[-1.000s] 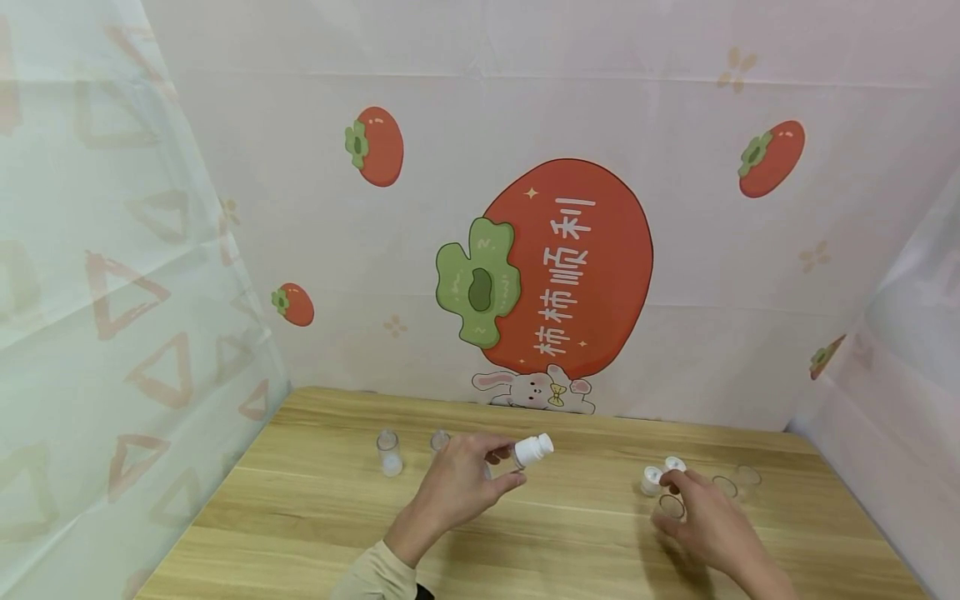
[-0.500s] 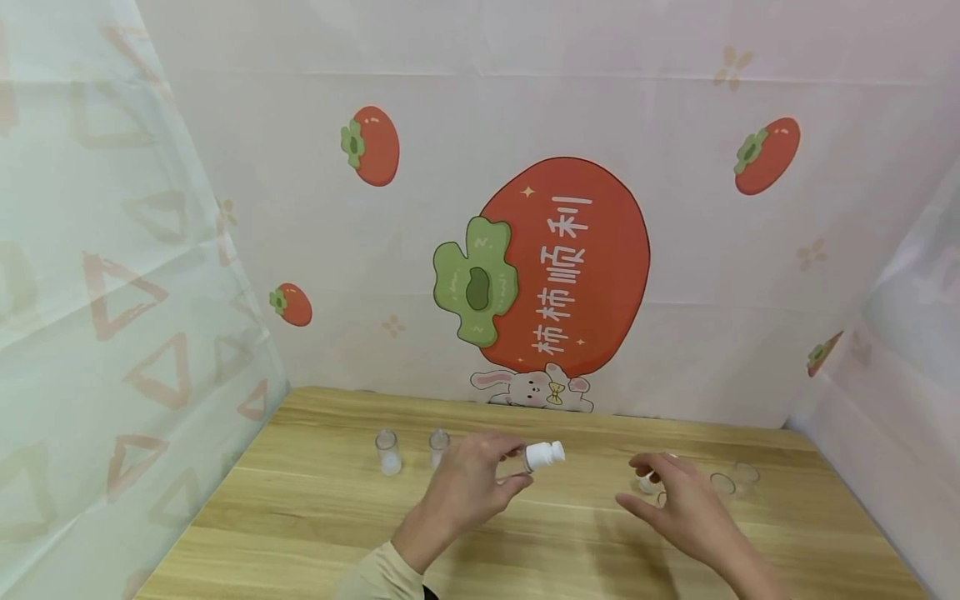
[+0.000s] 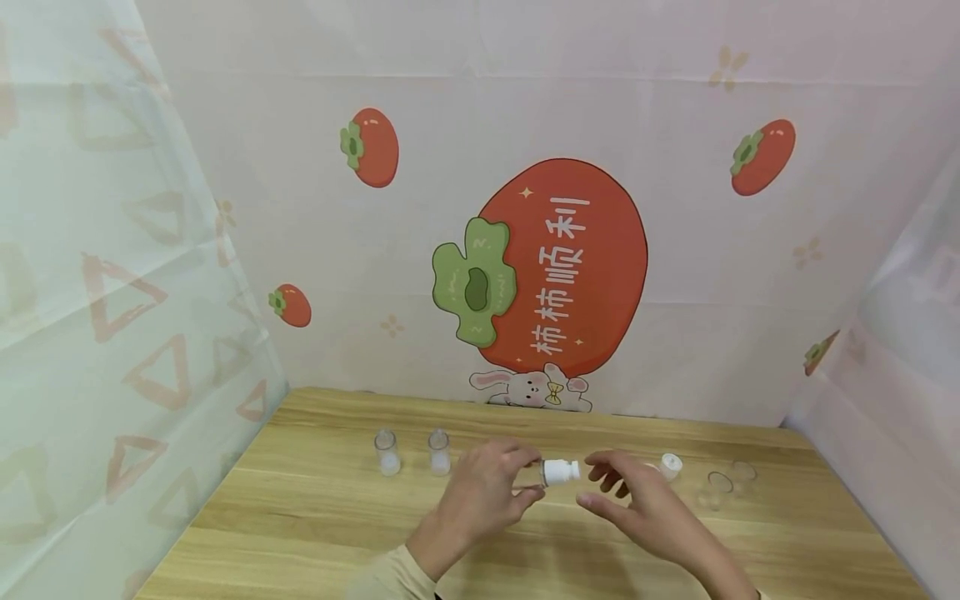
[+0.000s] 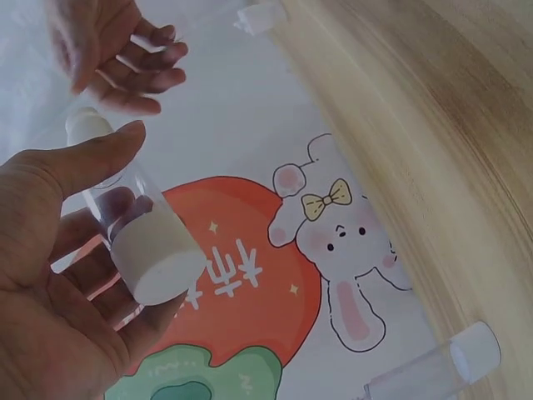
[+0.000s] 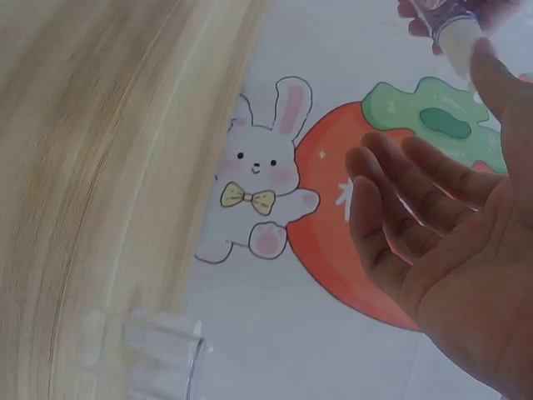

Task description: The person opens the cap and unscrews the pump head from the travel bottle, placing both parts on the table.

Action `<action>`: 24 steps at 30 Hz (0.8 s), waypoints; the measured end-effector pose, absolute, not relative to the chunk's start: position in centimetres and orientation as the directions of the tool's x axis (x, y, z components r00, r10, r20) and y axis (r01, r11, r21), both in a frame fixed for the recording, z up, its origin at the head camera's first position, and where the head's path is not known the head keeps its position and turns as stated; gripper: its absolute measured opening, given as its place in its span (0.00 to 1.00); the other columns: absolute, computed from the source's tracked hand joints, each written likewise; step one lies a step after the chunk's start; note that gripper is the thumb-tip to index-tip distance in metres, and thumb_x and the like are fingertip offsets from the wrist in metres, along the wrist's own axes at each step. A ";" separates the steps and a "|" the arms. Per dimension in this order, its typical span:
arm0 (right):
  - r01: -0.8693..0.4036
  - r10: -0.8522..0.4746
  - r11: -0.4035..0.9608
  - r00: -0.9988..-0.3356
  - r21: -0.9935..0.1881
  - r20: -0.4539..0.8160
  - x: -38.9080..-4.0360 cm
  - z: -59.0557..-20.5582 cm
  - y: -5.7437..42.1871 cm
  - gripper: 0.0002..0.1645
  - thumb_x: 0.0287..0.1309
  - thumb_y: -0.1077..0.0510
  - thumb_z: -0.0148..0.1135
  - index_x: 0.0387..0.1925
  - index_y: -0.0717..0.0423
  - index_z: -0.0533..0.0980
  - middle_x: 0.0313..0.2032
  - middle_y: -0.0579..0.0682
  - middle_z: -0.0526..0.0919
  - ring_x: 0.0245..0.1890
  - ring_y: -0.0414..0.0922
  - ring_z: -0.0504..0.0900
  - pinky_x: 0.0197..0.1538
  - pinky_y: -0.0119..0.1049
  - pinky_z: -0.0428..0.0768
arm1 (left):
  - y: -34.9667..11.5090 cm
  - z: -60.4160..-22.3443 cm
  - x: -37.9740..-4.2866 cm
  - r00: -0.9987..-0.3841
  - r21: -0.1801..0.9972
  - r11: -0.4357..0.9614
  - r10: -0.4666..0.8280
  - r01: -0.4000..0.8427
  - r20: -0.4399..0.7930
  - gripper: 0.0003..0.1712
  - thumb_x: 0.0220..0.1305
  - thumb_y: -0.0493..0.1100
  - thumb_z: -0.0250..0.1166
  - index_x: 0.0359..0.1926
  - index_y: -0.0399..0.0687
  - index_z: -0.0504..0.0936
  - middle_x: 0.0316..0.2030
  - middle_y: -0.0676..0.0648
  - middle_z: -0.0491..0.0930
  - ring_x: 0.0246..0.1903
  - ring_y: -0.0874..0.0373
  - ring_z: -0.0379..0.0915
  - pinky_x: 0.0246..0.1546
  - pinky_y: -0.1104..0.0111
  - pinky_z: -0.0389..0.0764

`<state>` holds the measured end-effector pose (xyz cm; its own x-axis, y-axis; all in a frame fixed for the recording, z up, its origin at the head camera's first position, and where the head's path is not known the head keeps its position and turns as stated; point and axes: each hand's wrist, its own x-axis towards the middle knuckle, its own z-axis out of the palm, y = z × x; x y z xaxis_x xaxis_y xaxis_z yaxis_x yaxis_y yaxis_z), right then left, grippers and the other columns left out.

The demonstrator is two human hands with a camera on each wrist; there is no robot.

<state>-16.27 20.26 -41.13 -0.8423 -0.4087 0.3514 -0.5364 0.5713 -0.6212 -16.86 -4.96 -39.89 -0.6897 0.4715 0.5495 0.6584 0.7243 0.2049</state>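
My left hand [image 3: 487, 487] grips a small clear bottle [image 4: 158, 258] with a white base and a white top, tilted on its side above the table. In the head view its white top [image 3: 558, 472] points right. My right hand [image 3: 645, 504] is just beyond that end, fingers spread and loosely bent, nothing between them. A small gap separates its fingertips from the bottle in the head view. The right wrist view shows the right palm [image 5: 462, 250] bare, with the bottle's white top [image 5: 460, 48] beyond the thumb.
Two similar clear bottles with white bases, one on the left [image 3: 387, 454] and one beside it [image 3: 439, 454], stand on the wooden table [image 3: 300, 517]. Right of my right hand are a white cap [image 3: 671, 465] and clear covers [image 3: 722, 482]. A printed cloth [image 3: 675, 250] hangs behind.
My right hand has moved left from the white caps and clear covers toward the bottle. The left hand has shifted slightly right, turning the bottle's white top from slanting upward to nearly level.
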 end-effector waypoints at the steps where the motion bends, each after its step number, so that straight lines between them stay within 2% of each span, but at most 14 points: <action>1: -0.540 -0.417 0.549 -0.838 -0.638 0.351 -16.3 -41.1 20.1 0.21 0.64 0.47 0.69 0.53 0.51 0.77 0.39 0.38 0.81 0.38 0.37 0.79 0.39 0.35 0.80 | -4.9 -39.9 -16.8 -0.689 0.202 0.725 0.472 0.658 0.551 0.19 0.49 0.49 0.82 0.42 0.51 0.88 0.37 0.55 0.86 0.35 0.61 0.80 0.33 0.68 0.80; 7: -0.516 -0.442 0.468 -0.840 -0.717 0.316 -16.4 -41.1 19.0 0.16 0.69 0.50 0.64 0.53 0.54 0.77 0.36 0.41 0.82 0.36 0.37 0.80 0.38 0.33 0.81 | -4.6 -40.3 -16.7 -0.669 0.170 0.730 0.473 0.662 0.573 0.19 0.48 0.49 0.83 0.41 0.51 0.88 0.37 0.55 0.86 0.37 0.60 0.82 0.35 0.67 0.83; 14: -0.486 -0.464 0.473 -0.847 -0.735 0.261 -16.2 -40.8 18.1 0.09 0.73 0.48 0.59 0.46 0.47 0.79 0.28 0.41 0.78 0.26 0.36 0.77 0.30 0.32 0.79 | -4.4 -40.5 -16.6 -0.642 0.138 0.730 0.475 0.669 0.602 0.20 0.46 0.49 0.84 0.41 0.52 0.88 0.36 0.56 0.85 0.37 0.61 0.82 0.35 0.67 0.83; 18: -0.464 -0.465 0.478 -0.854 -0.746 0.234 -16.1 -40.6 17.8 0.10 0.74 0.47 0.57 0.41 0.47 0.78 0.26 0.42 0.78 0.24 0.36 0.76 0.26 0.32 0.77 | -4.4 -40.5 -16.5 -0.638 0.134 0.732 0.470 0.668 0.610 0.21 0.45 0.50 0.84 0.41 0.53 0.88 0.36 0.56 0.85 0.37 0.61 0.82 0.36 0.68 0.83; 24: -0.456 -0.445 0.489 -0.863 -0.744 0.237 -16.2 -40.7 17.6 0.12 0.74 0.47 0.56 0.39 0.47 0.79 0.28 0.42 0.81 0.25 0.37 0.78 0.27 0.33 0.78 | -4.4 -40.4 -16.5 -0.637 0.143 0.724 0.472 0.674 0.609 0.22 0.46 0.52 0.84 0.42 0.54 0.88 0.36 0.56 0.85 0.38 0.61 0.82 0.36 0.68 0.83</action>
<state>-16.22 17.60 -40.69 -0.8635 -0.4455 0.2365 -0.4559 0.4887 -0.7439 -16.48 -4.42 -40.36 -0.6369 0.4724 0.6092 0.6744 0.7243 0.1434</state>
